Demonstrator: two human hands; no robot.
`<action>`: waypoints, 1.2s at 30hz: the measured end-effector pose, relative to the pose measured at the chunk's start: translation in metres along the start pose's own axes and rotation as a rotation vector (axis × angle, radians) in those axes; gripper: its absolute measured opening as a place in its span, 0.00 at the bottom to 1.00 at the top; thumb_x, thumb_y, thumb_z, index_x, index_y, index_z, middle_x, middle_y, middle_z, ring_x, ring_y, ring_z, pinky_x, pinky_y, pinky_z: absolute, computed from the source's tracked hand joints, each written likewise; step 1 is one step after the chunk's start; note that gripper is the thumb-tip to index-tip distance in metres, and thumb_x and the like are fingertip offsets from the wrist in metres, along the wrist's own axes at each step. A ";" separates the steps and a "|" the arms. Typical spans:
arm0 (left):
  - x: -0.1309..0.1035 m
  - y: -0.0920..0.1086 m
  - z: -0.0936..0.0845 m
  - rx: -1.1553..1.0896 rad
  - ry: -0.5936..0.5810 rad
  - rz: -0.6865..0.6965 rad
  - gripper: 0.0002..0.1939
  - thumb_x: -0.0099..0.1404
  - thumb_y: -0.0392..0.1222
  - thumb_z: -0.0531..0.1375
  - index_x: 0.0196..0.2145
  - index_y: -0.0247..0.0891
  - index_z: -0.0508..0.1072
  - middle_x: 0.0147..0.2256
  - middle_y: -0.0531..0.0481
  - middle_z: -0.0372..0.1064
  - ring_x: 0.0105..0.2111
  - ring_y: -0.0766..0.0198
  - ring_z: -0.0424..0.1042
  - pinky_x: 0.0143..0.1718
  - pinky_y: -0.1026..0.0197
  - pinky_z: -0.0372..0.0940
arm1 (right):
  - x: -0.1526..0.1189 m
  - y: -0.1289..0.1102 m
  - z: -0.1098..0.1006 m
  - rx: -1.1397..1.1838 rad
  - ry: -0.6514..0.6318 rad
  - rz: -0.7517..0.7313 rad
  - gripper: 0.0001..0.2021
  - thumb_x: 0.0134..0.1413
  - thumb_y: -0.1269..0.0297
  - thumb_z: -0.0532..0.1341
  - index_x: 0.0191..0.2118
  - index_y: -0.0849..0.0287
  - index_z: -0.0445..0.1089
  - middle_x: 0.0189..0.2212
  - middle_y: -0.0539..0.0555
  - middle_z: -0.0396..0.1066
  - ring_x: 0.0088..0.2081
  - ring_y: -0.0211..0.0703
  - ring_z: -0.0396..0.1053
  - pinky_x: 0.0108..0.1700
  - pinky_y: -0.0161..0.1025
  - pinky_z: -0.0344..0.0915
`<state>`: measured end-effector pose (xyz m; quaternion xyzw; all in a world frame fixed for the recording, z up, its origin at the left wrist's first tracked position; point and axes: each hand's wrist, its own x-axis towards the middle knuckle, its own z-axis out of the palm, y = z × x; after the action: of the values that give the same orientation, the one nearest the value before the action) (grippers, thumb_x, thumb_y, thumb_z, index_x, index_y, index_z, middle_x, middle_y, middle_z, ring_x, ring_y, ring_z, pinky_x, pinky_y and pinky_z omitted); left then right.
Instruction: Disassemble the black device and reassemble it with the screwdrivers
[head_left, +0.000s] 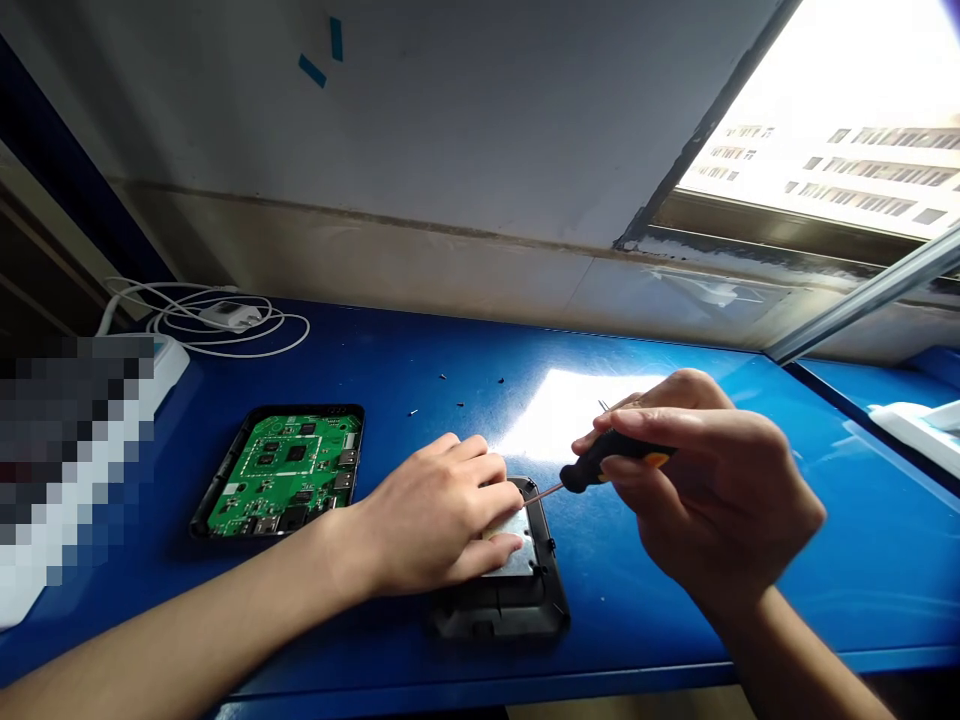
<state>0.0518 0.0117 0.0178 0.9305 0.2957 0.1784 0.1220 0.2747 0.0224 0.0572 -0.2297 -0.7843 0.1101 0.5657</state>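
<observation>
Under my left hand (450, 510) lies a black plastic cover (517, 612) with a silver metal plate (517, 560) in it. That hand grips the cover from above, its thumb and index finger at the plate, and hides much of both. My right hand (712, 480) is closed around a screwdriver (600, 465) with a black and yellow handle. The screwdriver's thin shaft slants down left, its tip by the left index fingertip at the plate's upper edge; the exact contact is hidden. A small metal point of unclear kind shows above the right fingers.
Left of the cover, a green circuit board (281, 465) sits in a black casing (199, 525). Several tiny screws (460, 404) lie beyond the hands. A white cable with a plug (231, 316) is coiled at the back left. A wall and window border the blue table (645, 640).
</observation>
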 end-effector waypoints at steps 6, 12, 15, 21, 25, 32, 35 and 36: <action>-0.002 -0.001 0.001 -0.008 0.015 0.012 0.06 0.72 0.44 0.65 0.38 0.39 0.79 0.38 0.50 0.76 0.39 0.57 0.70 0.37 0.55 0.59 | -0.009 0.001 0.000 0.009 -0.051 -0.015 0.20 0.70 0.72 0.59 0.63 0.52 0.73 0.47 0.58 0.77 0.42 0.48 0.80 0.34 0.46 0.81; -0.002 0.000 0.001 0.007 0.016 0.019 0.07 0.73 0.44 0.64 0.38 0.40 0.79 0.39 0.49 0.76 0.39 0.57 0.70 0.38 0.55 0.60 | -0.012 0.001 -0.002 0.038 -0.112 0.026 0.26 0.67 0.76 0.61 0.66 0.47 0.70 0.48 0.56 0.79 0.44 0.49 0.80 0.37 0.47 0.84; -0.002 0.000 0.000 0.023 0.012 0.022 0.08 0.73 0.45 0.64 0.38 0.39 0.79 0.40 0.49 0.77 0.39 0.57 0.70 0.37 0.55 0.60 | -0.009 -0.001 -0.001 0.010 -0.125 -0.013 0.27 0.63 0.77 0.64 0.64 0.48 0.72 0.45 0.56 0.79 0.42 0.49 0.79 0.35 0.46 0.82; -0.002 0.000 0.001 0.035 0.034 0.017 0.05 0.74 0.43 0.64 0.41 0.41 0.79 0.38 0.50 0.76 0.39 0.57 0.70 0.37 0.55 0.60 | -0.006 -0.004 0.003 -0.023 -0.116 0.000 0.24 0.63 0.76 0.65 0.62 0.49 0.73 0.42 0.55 0.78 0.39 0.47 0.79 0.34 0.43 0.81; -0.001 -0.001 0.002 0.027 0.033 0.011 0.05 0.73 0.44 0.65 0.41 0.41 0.79 0.39 0.50 0.76 0.39 0.57 0.71 0.38 0.56 0.60 | -0.007 0.001 0.002 0.039 -0.103 0.028 0.23 0.66 0.76 0.63 0.62 0.49 0.72 0.44 0.55 0.79 0.40 0.47 0.80 0.35 0.44 0.83; -0.001 0.001 0.000 0.024 0.013 0.000 0.07 0.73 0.45 0.66 0.40 0.41 0.79 0.39 0.51 0.76 0.39 0.57 0.71 0.37 0.56 0.60 | -0.012 0.010 0.003 0.072 -0.083 0.091 0.22 0.69 0.74 0.62 0.63 0.49 0.68 0.44 0.53 0.79 0.36 0.42 0.81 0.34 0.42 0.83; -0.002 0.001 0.000 0.038 0.012 0.008 0.07 0.74 0.46 0.65 0.41 0.40 0.78 0.39 0.50 0.76 0.39 0.57 0.71 0.37 0.56 0.60 | -0.013 0.016 0.004 -0.048 -0.061 0.065 0.26 0.65 0.74 0.64 0.65 0.49 0.65 0.43 0.53 0.79 0.34 0.42 0.79 0.32 0.41 0.82; -0.002 0.001 0.000 0.046 0.015 0.013 0.07 0.74 0.46 0.65 0.42 0.40 0.78 0.39 0.50 0.76 0.39 0.57 0.71 0.37 0.56 0.61 | -0.012 0.019 0.003 -0.088 -0.016 0.050 0.26 0.64 0.74 0.65 0.65 0.49 0.66 0.42 0.52 0.79 0.34 0.42 0.79 0.31 0.41 0.82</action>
<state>0.0504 0.0096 0.0174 0.9336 0.2947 0.1791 0.0972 0.2792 0.0332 0.0375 -0.2729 -0.7867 0.0916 0.5461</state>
